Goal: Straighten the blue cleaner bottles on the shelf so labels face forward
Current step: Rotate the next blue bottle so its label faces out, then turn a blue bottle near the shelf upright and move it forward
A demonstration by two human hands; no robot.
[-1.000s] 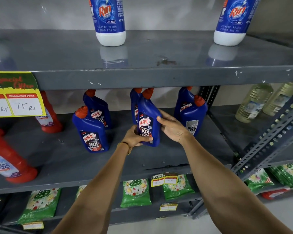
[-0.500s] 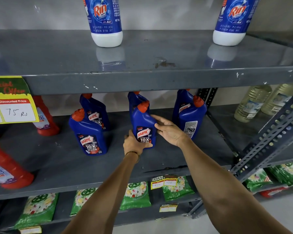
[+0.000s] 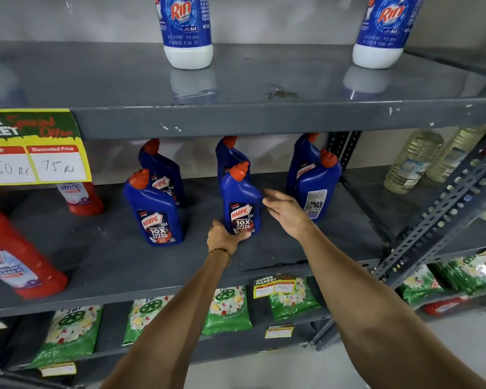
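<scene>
Two Rin bottles [image 3: 187,32] up top, red cleaner bottles [image 3: 17,262] below-left of them (green packets [image 3: 226,310] lowest).

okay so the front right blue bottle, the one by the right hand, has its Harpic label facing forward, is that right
Not quite. In the head view the front right blue bottle by the right hand shows its white back label, so it is turned away.

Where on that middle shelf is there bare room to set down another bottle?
The middle shelf is bare along its front edge, ahead of the blue bottles, and between the left blue bottle and the red bottle. It is crowded around the right front bottle.
</scene>
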